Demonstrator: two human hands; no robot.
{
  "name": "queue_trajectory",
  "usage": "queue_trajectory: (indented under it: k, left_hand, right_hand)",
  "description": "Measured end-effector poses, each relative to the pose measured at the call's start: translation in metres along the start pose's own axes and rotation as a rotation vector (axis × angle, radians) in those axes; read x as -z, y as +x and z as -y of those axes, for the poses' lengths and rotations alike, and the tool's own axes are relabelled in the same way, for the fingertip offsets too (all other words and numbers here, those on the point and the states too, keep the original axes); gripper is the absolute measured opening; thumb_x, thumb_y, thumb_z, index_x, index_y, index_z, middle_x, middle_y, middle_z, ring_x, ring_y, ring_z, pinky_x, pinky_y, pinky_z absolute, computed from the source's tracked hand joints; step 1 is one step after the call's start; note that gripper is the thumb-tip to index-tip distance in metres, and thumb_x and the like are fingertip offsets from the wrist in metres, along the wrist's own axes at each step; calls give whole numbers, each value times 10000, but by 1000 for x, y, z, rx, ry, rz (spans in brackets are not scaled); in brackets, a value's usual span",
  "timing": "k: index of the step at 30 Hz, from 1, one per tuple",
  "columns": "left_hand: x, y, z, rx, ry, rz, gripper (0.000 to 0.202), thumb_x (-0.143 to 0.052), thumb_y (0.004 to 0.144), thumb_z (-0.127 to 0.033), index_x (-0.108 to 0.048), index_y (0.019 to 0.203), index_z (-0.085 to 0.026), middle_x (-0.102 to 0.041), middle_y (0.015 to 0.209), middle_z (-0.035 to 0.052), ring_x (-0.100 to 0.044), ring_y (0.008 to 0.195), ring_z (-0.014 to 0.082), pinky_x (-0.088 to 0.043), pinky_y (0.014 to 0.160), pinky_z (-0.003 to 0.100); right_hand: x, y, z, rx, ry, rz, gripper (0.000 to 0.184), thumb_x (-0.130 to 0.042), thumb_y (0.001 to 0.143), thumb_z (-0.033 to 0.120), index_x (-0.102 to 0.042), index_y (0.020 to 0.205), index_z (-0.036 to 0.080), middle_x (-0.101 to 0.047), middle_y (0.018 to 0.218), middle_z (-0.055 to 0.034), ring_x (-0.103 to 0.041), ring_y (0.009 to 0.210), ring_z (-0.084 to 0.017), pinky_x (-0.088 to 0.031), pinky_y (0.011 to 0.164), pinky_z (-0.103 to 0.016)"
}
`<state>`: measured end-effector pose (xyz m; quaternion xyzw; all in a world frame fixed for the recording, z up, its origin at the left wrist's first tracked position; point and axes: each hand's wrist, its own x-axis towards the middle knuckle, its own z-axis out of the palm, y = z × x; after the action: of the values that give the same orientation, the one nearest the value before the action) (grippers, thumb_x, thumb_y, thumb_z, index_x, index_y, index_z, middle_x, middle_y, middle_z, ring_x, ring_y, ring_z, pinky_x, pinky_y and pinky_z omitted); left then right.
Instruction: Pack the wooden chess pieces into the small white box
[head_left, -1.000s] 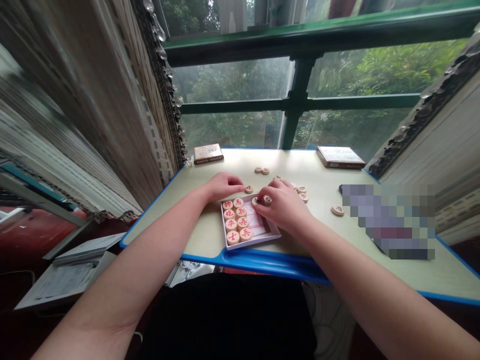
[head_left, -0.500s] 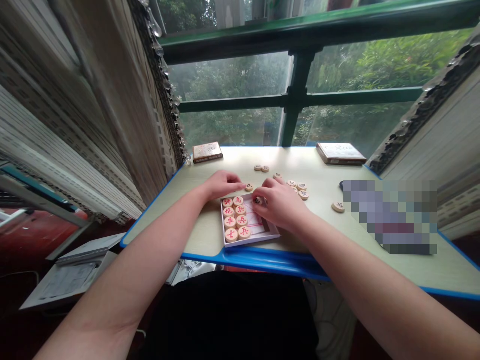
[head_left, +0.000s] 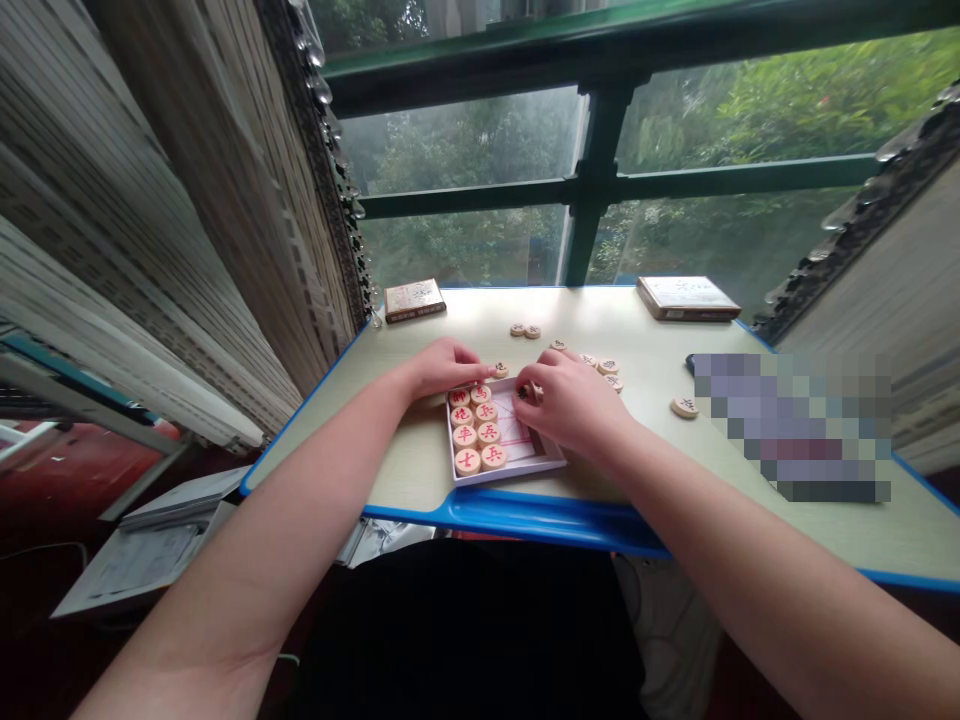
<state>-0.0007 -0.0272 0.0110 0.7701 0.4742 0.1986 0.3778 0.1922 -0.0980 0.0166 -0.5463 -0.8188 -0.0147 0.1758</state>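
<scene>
A shallow white box lies on the table in front of me. Two columns of round wooden xiangqi pieces with red characters fill its left side. My right hand is over the box's far right corner, its fingers bent around a dark-lettered xiangqi piece; the fingers partly hide it. By the box's far left corner, my left hand has its thumb and fingers apart. Its fingertips come close to another dark-lettered piece just beyond the box; whether they touch is unclear.
Several loose pieces lie beyond my right hand, one farther right. Two pieces sit farther back. Flat boxes stand at the back left and back right. A blurred-out object lies on the table's right side.
The view has shifted slightly. My right hand stays at the box's far right corner with the dark-lettered piece. The left hand remains near the piece beyond the box.
</scene>
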Motion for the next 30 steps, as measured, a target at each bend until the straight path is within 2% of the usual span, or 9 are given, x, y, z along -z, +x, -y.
queue_trajectory:
  k: [7,12,18,23,26,30]
  left_hand:
    - [2,2,4,-32,35,29,498,-639,641,-589,-578,509,-112,-392,463,-28,-310,478,66,-215,449,239]
    - [5,3,5,-51,81,53,496,-644,633,-591,-604,501,-114,-460,508,-5,-365,508,82,-258,461,239]
    - [5,2,4,-28,63,62,425,-683,611,-540,-697,603,-115,-599,607,34,-474,569,113,-330,489,233]
    - [4,0,1,-17,55,63,418,-665,633,-527,-709,626,-111,-602,586,36,-478,551,109,-332,477,230]
    - [3,-1,0,-13,40,58,423,-664,630,-531,-704,613,-110,-584,543,30,-467,524,104,-327,465,229]
    - [3,-1,1,13,-5,47,434,-673,617,-545,-697,599,-112,-584,530,30,-464,507,102,-321,457,232]
  right_hand:
    - [2,-2,1,7,14,19,208,-553,752,247,-711,884,223,-630,880,-74,-531,834,-215,-407,702,-303]
    - [2,-1,-1,19,17,29,193,-552,774,260,-713,873,221,-641,839,-68,-538,845,-219,-407,704,-303]
    - [3,0,-2,9,31,40,200,-547,785,235,-720,886,233,-646,848,-69,-536,854,-217,-409,721,-303]
    - [6,-1,-2,16,63,41,189,-554,785,253,-715,877,218,-648,846,-69,-538,853,-215,-411,754,-315]
    - [8,0,-5,3,90,-2,193,-541,787,257,-708,871,209,-645,832,-65,-541,833,-214,-415,740,-322]
    - [7,2,-14,-129,178,-207,247,-461,794,188,-697,865,188,-636,863,-73,-558,829,-208,-433,748,-322]
